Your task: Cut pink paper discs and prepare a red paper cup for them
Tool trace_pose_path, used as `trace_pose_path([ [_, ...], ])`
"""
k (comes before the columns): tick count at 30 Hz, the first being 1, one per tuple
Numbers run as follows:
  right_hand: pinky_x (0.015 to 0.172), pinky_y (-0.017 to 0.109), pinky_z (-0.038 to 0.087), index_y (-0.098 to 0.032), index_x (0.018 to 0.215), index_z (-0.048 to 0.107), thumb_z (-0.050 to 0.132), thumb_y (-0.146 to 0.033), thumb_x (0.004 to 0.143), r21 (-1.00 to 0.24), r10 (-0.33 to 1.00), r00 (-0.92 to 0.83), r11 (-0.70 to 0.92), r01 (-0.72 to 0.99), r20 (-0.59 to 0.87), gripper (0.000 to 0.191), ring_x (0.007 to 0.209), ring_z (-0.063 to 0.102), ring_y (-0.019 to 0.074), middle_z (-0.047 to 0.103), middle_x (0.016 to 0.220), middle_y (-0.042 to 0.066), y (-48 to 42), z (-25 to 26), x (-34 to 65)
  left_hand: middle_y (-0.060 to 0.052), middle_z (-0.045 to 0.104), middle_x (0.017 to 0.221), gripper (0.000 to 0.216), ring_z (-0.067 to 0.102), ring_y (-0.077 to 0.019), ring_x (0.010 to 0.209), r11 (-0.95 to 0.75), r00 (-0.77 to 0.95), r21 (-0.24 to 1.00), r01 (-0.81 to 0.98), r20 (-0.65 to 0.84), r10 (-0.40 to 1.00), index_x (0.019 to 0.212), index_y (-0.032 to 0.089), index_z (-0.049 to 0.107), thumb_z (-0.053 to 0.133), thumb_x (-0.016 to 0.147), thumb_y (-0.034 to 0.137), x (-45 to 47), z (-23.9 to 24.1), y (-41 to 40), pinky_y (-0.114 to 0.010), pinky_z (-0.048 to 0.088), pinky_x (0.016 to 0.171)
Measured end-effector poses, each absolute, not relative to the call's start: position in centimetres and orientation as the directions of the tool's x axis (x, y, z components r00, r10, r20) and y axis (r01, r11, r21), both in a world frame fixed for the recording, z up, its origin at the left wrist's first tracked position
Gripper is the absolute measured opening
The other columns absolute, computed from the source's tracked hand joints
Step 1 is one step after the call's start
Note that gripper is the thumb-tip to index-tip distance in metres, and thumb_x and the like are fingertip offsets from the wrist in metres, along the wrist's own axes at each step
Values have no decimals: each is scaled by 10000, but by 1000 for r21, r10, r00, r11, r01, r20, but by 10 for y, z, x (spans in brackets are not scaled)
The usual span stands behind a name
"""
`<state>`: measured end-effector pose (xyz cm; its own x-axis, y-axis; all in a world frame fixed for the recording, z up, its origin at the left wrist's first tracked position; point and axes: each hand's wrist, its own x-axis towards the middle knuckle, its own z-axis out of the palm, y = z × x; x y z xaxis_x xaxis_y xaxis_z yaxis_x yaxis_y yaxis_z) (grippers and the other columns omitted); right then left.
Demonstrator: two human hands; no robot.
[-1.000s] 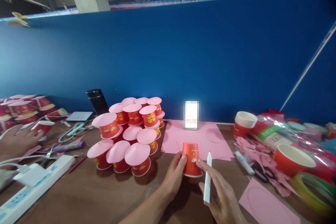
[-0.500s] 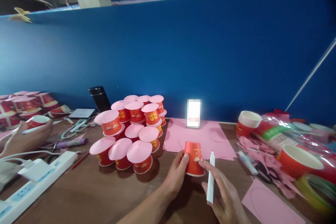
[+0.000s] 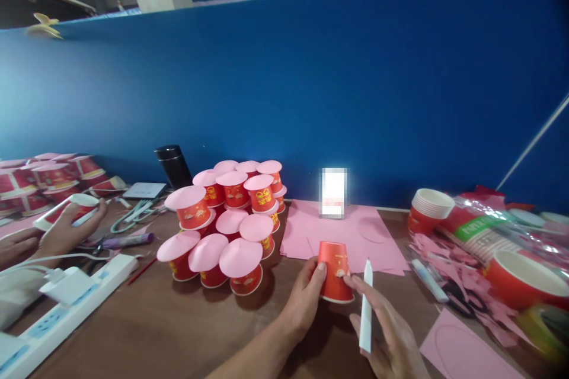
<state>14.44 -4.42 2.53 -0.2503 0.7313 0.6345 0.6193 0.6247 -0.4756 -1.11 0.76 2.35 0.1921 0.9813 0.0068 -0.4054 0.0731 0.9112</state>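
Note:
My left hand (image 3: pixel 306 299) is closed around the left side of a red paper cup (image 3: pixel 335 272), held upside down with its white rim toward the table. My right hand (image 3: pixel 391 325) grips a slim white pen (image 3: pixel 366 308), its narrow tip pointing up and away from the cup. The right fingertips touch the cup's right side, near a small printed figure. To the left stand stacked red cups (image 3: pixel 246 285), upside down, topped with shallow pink paper cones (image 3: pixel 240 256). Pink paper sheets (image 3: pixel 297 237) lie behind the held cup.
At left, a co-worker's hands (image 3: pixel 73 228) hold a red cup beside more stacked cups. A white power strip (image 3: pixel 75 311), black flask (image 3: pixel 172 167) and bright blurred-out screen (image 3: pixel 333 192) are around. On the right lie nested cups (image 3: pixel 429 211), black-handled scissors (image 3: pixel 460 299), pink scraps and yellow tape (image 3: pixel 549 325).
The view has shifted slightly, so everything sits a little further right. My hands keep the same hold on cup and pen. The co-worker has turned their cup, and a second hand shows.

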Motion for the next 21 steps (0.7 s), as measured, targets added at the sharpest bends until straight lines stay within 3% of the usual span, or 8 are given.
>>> trace_pose_path([
  [21,894,365,531,-232,1389,334,520,-235,860,-420,696,-279,652,632,661,561,1069,607,256,610,1220,91,-34,15,151,-98,647,1040,380,577,-238,946,103,198,916,-388,-26,980,1064,154,589,480,848,448,-14,27,9,-373,427,861],
])
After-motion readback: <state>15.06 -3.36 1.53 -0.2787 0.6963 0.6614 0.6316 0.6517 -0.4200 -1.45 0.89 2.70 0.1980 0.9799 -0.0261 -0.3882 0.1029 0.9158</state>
